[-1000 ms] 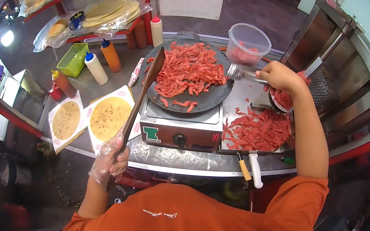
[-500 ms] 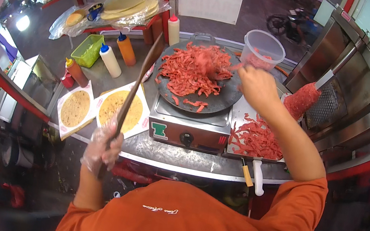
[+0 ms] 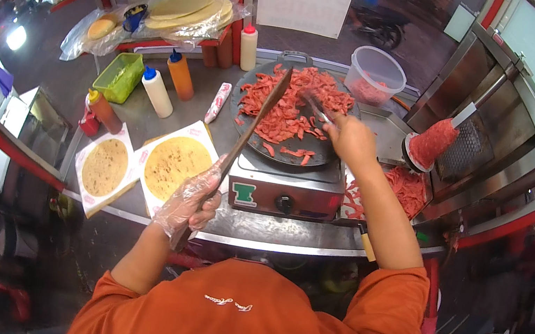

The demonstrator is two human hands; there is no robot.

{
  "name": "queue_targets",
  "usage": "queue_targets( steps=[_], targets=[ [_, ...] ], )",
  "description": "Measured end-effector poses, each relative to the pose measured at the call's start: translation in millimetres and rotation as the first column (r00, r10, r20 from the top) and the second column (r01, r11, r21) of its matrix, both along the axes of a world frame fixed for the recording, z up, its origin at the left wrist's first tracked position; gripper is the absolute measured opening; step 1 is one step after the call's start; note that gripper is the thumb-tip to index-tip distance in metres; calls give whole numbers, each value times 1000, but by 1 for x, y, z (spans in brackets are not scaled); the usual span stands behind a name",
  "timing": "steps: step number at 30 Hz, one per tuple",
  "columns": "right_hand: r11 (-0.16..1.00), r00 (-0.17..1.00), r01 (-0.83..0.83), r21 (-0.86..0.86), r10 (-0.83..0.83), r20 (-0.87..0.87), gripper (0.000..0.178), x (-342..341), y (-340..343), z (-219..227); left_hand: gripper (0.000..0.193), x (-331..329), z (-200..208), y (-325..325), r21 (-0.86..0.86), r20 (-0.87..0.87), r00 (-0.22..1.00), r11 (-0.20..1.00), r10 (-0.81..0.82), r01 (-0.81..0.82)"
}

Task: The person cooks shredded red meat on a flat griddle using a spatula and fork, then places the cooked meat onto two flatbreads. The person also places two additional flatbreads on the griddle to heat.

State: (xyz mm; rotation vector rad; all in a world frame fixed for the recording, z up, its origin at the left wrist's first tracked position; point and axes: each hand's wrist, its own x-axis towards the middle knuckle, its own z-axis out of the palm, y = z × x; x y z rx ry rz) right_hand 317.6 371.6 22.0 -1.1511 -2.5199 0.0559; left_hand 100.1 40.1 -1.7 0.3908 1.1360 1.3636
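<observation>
A round dark griddle on a steel gas stove bears a heap of reddish meat strips. My left hand, in a clear plastic glove, is closed round a long brown wooden spatula. The spatula slants up across the stove, its tip over the meat. My bare right hand grips a thin metal utensil at the right of the heap. Its far end, at the meat, is blurred, so its exact kind is unclear. Two flatbreads, one tan and one yellow, lie on paper at the left.
A clear tub with some meat stands behind right. A meat cone on a spit stands before the steel grill, above a tray of meat strips. Squeeze bottles and a green basket stand left, below shelves of flatbreads.
My left hand and the spatula have swung right, so the spatula now crosses the griddle. My right hand has come down and nearer, and its utensil now shows at the meat.
</observation>
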Motion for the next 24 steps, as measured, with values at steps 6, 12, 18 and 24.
queue_targets(
  steps=[6,12,18,24],
  targets=[
    [971,977,214,-104,-213,25,35,3,-16,39,65,-30,-7,-4,-16,98,984,988,-149,152],
    [995,993,93,38,-96,64,38,-38,-24,-12,46,-59,2,-12,110,140,989,994,-41,26],
    [989,990,-130,73,133,-38,33,-24,-37,-25,53,-66,-10,-6,36,131,987,995,-98,94],
    [941,968,231,-248,-195,160,34,8,-53,39,61,-56,-16,-18,8,1,994,993,-114,114]
  ],
)
